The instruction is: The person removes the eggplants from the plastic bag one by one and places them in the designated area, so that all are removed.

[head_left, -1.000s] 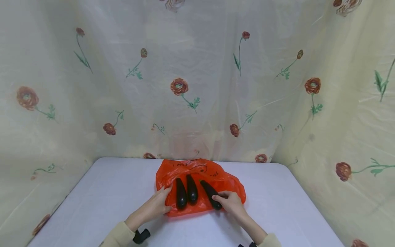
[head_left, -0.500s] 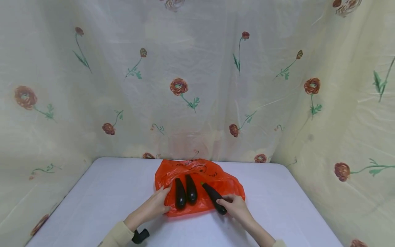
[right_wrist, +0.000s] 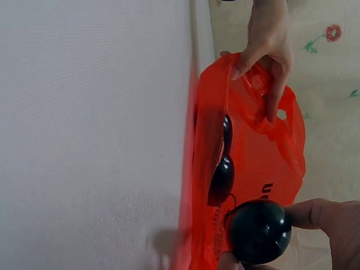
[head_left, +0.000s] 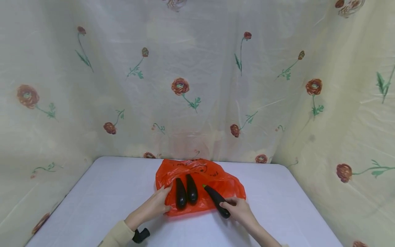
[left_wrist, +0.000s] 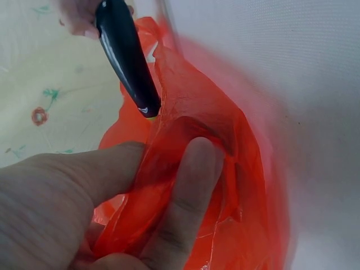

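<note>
A red plastic bag [head_left: 229, 181] with dark print lies on the white table, its mouth toward me. Two dark eggplants [head_left: 181, 197] rest side by side at the bag, their rounded ends nearer me. My left hand [head_left: 158, 203] grips the bag's left edge between thumb and fingers. My right hand [head_left: 241, 210] holds a third eggplant [head_left: 214, 197] near its thick end, the green stem tip pointing away from me. In the right wrist view, this eggplant [right_wrist: 260, 232] is seen end-on, between thumb and fingers, beside the bag's mouth.
The white table [head_left: 123, 181] stretches out on both sides of the bag. Behind and beside it hangs a pale curtain [head_left: 210, 103] printed with red flowers. A black strap piece [head_left: 141, 236] sits by my left wrist.
My right hand has drawn the third eggplant toward me and to the right, away from the other two. The left hand stays at the bag's edge.
</note>
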Demonstrator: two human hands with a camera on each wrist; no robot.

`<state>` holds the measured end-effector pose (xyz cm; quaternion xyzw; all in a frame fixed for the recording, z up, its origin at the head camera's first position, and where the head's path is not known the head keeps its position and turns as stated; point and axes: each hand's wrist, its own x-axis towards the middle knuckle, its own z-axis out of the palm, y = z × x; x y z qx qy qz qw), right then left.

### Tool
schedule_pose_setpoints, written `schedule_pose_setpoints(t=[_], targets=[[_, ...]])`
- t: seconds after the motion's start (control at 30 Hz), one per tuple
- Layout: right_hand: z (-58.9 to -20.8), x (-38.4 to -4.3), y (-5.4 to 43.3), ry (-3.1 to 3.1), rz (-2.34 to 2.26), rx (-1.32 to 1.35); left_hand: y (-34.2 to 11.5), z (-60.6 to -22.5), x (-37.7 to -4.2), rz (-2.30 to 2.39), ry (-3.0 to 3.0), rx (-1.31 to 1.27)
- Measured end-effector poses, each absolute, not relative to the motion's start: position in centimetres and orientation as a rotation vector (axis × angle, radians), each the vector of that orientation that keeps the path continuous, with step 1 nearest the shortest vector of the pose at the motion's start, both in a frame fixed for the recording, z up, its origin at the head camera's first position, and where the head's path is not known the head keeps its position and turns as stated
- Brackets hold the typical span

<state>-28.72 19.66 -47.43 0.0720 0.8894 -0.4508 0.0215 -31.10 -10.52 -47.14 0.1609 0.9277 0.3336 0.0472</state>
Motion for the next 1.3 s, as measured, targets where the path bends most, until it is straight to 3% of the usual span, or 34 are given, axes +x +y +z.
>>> schedule_pose_setpoints(t=[1.3], targets=[[-44.7,-27.0,24.1,2.749,-1.436,0.292,-10.7,-47.2,-31.3,1.046,2.811,0.493]])
